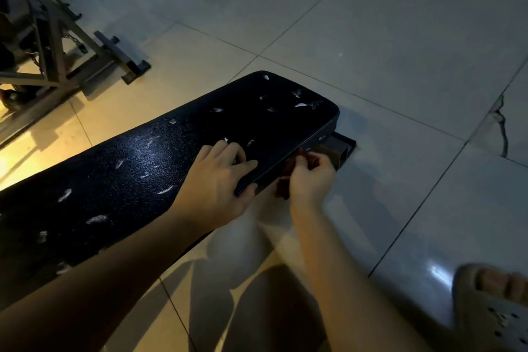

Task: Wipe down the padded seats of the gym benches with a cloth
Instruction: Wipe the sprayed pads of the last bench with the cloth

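A black padded bench seat (148, 168) runs from the lower left to the centre, its vinyl torn in several pale spots. My left hand (220, 180) grips the seat's near edge, fingers on top and thumb under the rim. My right hand (310, 177) is just beside that edge and holds a dark reddish cloth (285, 180) against the seat's side. Most of the cloth is hidden by my fingers.
The bench's metal foot (341, 148) sticks out under the far end. Another machine's steel frame (57, 46) stands at the upper left. My sandalled foot (497, 306) is at the lower right. Grey floor tiles, one cracked (501, 128), spread to the right.
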